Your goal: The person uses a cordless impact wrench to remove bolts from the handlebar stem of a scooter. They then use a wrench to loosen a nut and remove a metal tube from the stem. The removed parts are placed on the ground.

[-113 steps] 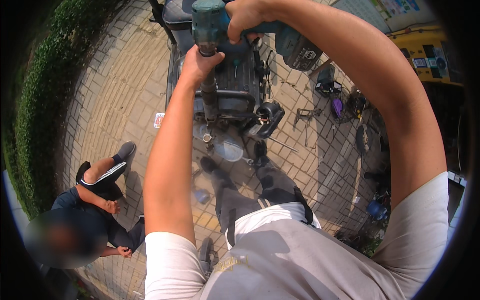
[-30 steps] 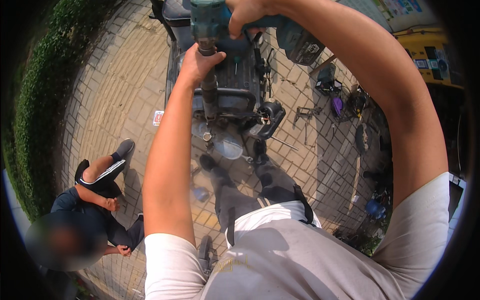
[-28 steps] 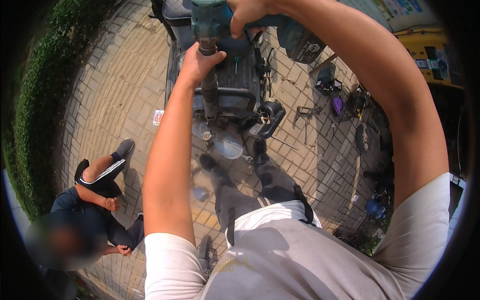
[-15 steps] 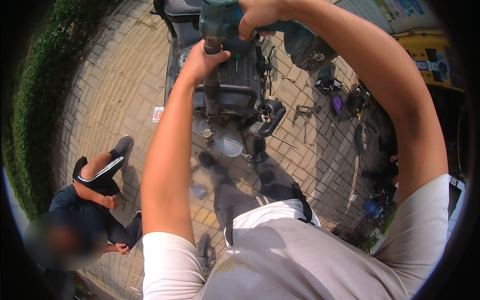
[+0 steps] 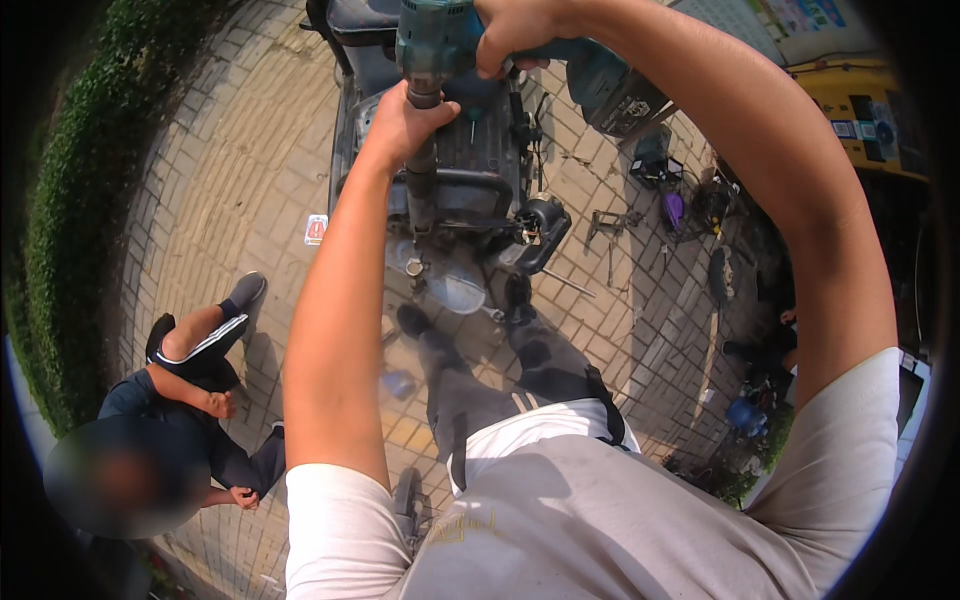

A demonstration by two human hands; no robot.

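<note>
A teal cordless power tool point(image 5: 424, 50), like a drill or impact wrench, is held nose down at the top of the view. My right hand point(image 5: 517, 30) is wrapped round its handle, beside the dark battery pack point(image 5: 632, 108). Just beneath the tool's body, my left hand point(image 5: 410, 122) grips a long dark shaft point(image 5: 422, 190). The shaft runs down in front of a partly stripped, scooter-like vehicle point(image 5: 490, 150). Its lower end stands above a round metal fitting point(image 5: 415, 266); whether they touch is unclear. A small green-handled tool point(image 5: 473, 120) lies on the vehicle's ribbed floor.
A seated person point(image 5: 190, 420) is at the left, near a hedge point(image 5: 75, 170). Loose parts, a purple item point(image 5: 673, 208) and a metal rod point(image 5: 569, 283) lie on the paving at the right. A clear plastic sheet or bag point(image 5: 457, 288) lies by my feet. A yellow machine point(image 5: 855, 115) stands at the far right.
The power tool and both hands have barely shifted. My grip on the handle and the shaft stays the same.
</note>
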